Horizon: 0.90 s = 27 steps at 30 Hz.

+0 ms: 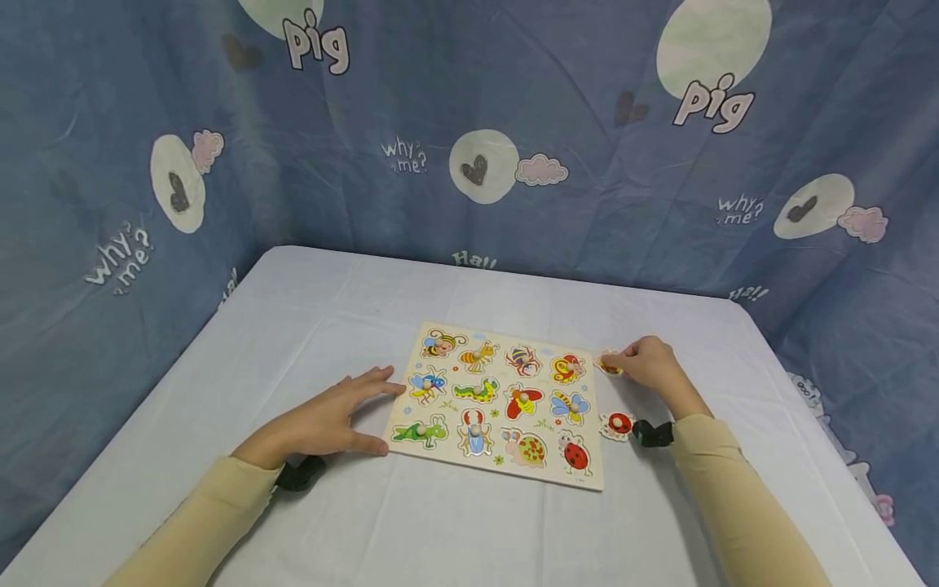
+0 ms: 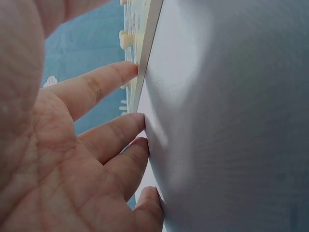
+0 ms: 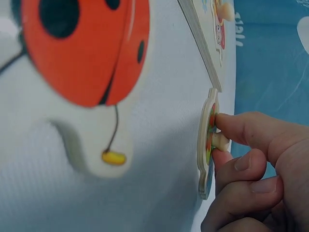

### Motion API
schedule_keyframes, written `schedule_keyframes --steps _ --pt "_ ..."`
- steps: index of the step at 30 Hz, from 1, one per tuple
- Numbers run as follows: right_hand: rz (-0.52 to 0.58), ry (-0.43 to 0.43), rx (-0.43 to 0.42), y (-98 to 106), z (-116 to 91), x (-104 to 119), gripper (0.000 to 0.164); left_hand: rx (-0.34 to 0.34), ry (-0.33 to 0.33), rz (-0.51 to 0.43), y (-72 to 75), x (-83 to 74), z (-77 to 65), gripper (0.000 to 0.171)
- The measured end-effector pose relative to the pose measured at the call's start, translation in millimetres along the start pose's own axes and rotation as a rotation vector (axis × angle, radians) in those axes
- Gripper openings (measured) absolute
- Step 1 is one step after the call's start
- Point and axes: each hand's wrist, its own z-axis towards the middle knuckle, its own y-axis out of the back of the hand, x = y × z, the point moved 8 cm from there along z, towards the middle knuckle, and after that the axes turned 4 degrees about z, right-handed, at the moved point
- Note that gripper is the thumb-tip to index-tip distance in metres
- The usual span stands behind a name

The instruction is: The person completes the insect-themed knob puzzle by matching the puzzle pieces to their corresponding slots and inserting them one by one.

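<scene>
A wooden peg puzzle board (image 1: 445, 453) with insect pictures lies on the table. My left hand (image 1: 330, 417) rests at its left edge, fingers spread and fairly straight; in the left wrist view a fingertip touches the board's side. Beyond the right edge, my right hand (image 1: 651, 365) pinches a spotted puzzle piece (image 3: 207, 145) with thumb and finger at its wooden knob (image 3: 220, 141). That piece stands on edge in the right wrist view, its picture mostly hidden. Closer to me, a red ladybug puzzle piece (image 1: 618, 425) lies flat beside the board.
A white cloth (image 1: 330, 522) covers the table. Blue printed curtain (image 1: 367, 204) hangs behind and along the sides. Black wrist cameras are strapped under both sleeves, the right one (image 1: 653, 434) close to the ladybug piece. Several knobbed pieces sit in the board.
</scene>
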Motion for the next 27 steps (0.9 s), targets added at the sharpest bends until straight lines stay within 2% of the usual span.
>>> schedule_keyframes --steps 13,27 --pt "-0.011 0.026 -0.002 1.8 -2.7 3.2 0.042 -0.003 -0.014 0.001 1.3 0.1 0.0 0.085" --pt "-0.109 0.066 -0.012 1.7 -2.3 7.5 0.043 0.004 -0.013 0.0 -0.2 0.2 0.5 0.085"
